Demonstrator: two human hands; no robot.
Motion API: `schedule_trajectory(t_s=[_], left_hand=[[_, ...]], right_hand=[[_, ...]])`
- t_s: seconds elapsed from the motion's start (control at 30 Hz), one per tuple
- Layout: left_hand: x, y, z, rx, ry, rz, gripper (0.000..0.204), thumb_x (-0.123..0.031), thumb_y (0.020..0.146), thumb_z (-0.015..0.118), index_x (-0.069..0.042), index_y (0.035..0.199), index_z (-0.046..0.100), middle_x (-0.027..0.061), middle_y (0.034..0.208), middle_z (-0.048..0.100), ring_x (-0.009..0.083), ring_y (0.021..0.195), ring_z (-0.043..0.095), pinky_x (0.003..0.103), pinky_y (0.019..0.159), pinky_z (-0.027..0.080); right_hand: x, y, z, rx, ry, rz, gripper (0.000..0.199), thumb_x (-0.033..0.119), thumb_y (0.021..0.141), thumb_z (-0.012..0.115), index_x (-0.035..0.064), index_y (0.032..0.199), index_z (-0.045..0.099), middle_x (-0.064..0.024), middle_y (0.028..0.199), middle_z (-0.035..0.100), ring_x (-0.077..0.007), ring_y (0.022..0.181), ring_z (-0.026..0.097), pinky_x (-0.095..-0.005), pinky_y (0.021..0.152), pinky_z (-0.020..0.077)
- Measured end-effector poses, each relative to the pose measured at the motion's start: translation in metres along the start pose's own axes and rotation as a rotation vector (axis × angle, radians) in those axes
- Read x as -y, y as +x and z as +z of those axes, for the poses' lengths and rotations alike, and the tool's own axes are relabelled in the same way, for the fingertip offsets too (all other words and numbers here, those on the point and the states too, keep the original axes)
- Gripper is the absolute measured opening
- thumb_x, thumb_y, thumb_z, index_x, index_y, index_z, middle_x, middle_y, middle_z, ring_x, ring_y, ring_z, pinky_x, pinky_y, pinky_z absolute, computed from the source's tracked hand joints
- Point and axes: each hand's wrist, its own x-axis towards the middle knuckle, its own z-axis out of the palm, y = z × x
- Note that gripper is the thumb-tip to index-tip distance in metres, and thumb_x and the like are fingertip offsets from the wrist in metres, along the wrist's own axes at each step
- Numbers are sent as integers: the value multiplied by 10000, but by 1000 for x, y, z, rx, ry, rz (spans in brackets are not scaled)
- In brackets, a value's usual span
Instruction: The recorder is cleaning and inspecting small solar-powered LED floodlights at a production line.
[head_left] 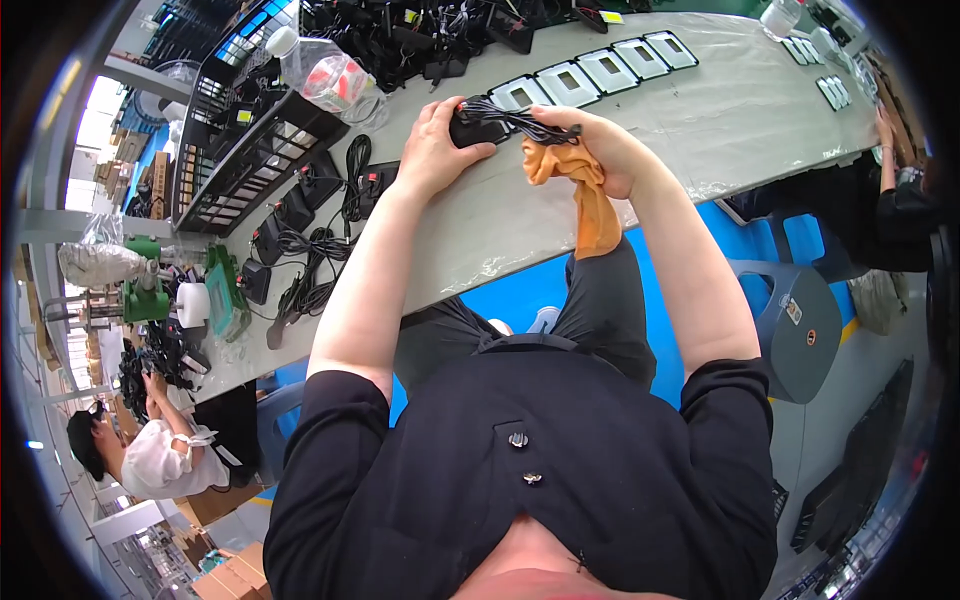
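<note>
black device (472, 130) mostly hidden under left hand (432, 150); orange cloth (585, 195) top buried in right hand (600, 150)

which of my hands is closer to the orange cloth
Right. Your right hand holds the orange cloth, which hangs down from it. Your left hand rests apart on the black device, to the cloth's left.

The orange cloth (590, 200) looks soft and thin. The black box (475, 130) is matt plastic. The grey table (700, 110) has a shiny plastic cover.
</note>
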Motion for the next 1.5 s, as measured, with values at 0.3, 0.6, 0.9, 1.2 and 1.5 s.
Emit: schedule_trajectory(t_s=[0.3,0.6,0.9,1.2,1.5], left_hand=[[-2,1,2,0,109,49,751,-445,643,744,-116,1268,489,93,1306,465,298,1204,420,386,1017,358],[-7,-61,-16,-70,112,164,640,-377,636,758,-65,1154,548,106,1167,559,283,1131,481,373,955,412],[-3,-166,-35,-154,190,101,655,-260,649,760,-61,1211,487,112,1218,511,314,1105,471,405,959,394],[31,-184,-67,-263,203,-61,611,-201,658,742,-6,1186,503,158,1163,544,328,1084,493,399,942,400],[37,-161,-185,-273,117,71,397,-66,804,559,-57,1198,511,155,1233,516,298,1077,554,378,890,469]], right_hand=[[-13,0,-6,-38,41,-15,294,332,841,605,50,922,618,-60,839,648,-121,711,628,-236,638,496],[-32,-8,-8,38,112,41,293,297,897,539,12,912,605,-99,833,648,-174,725,630,-284,692,509],[-20,-21,37,60,-1204,-175,344,343,762,677,4,783,623,-101,721,557,-181,695,546,-307,653,438],[-32,39,98,-3,-1506,-598,377,249,648,748,2,904,624,-150,1000,533,-313,924,545,-360,805,453],[-13,-50,37,-353,-1028,-623,204,68,768,658,-65,915,613,-82,1007,552,-163,876,562,-268,755,458]])
